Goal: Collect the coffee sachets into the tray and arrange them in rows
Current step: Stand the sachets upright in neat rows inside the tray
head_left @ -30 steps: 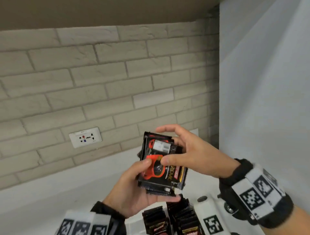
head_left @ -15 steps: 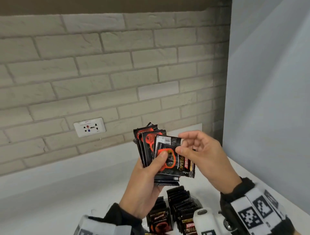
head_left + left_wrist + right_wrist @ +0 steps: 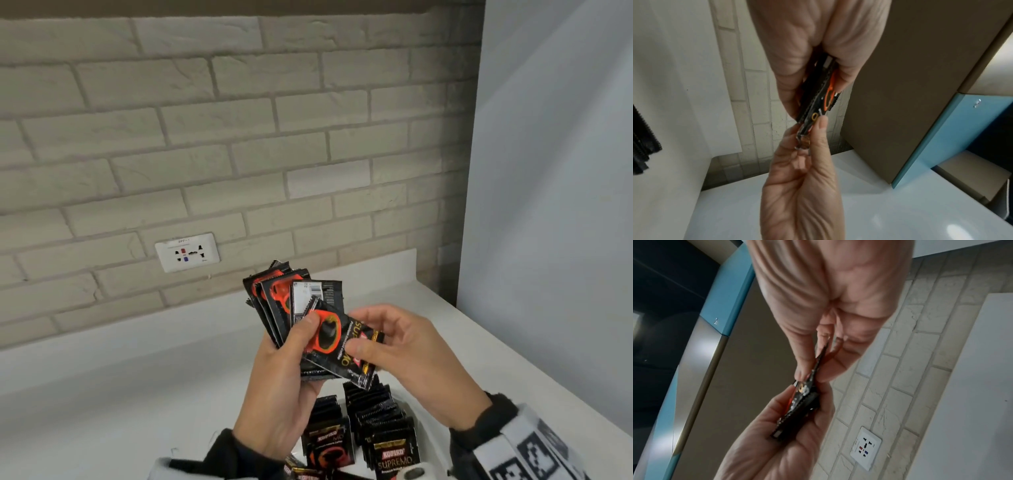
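**Peeling one sachet off the stack**

Left hand (image 3: 274, 394) is gripping a fanned stack of coffee sachets (image 3: 284, 305) above the table (image 3: 102, 411). Right hand (image 3: 411, 370) is pinching the front sachet (image 3: 342, 353), tilted. Next move, likely: lowering it upright into the tray rows (image 3: 376, 418) below.

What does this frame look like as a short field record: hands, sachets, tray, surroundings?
left hand: grips a fanned stack of sachets
right hand: pinches the front sachet, which lies tilted across the stack
tray: below the hands, holds two rows of sachets standing on edge
surface: white counter
background: brick wall with a socket
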{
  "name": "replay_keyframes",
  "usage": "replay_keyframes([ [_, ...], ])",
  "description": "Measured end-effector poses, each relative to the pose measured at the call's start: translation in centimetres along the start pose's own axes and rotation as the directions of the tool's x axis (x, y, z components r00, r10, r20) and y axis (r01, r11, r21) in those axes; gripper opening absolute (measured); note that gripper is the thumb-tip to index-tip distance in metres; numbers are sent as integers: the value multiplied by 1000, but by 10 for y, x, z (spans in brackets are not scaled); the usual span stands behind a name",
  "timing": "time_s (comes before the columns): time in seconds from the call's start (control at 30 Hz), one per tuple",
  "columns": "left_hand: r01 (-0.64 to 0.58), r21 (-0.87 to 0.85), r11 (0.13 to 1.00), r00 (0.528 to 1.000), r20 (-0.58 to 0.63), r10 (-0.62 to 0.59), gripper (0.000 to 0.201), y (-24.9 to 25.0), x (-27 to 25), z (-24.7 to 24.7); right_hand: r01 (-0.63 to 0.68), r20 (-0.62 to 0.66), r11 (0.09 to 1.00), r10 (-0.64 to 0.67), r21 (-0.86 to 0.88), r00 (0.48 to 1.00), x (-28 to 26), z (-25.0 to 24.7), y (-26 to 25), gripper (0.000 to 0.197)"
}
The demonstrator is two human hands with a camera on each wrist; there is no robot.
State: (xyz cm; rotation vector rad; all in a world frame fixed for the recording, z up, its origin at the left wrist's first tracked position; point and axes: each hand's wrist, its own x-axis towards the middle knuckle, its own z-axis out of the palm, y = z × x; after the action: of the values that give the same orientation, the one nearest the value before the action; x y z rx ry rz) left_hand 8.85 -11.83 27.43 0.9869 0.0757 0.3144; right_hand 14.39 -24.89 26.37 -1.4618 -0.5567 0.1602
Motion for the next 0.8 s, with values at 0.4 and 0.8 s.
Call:
replay_keyframes([
  [0.4,-49,-22,999,998,-48,48,39,6,2,0,-150,100,853,115,499,988,-2,0,6,76],
  [0.8,-161,150,975,986,-9,164,43,0,0,3,-65,-32,971,74,229,997,-5,24,6,26],
])
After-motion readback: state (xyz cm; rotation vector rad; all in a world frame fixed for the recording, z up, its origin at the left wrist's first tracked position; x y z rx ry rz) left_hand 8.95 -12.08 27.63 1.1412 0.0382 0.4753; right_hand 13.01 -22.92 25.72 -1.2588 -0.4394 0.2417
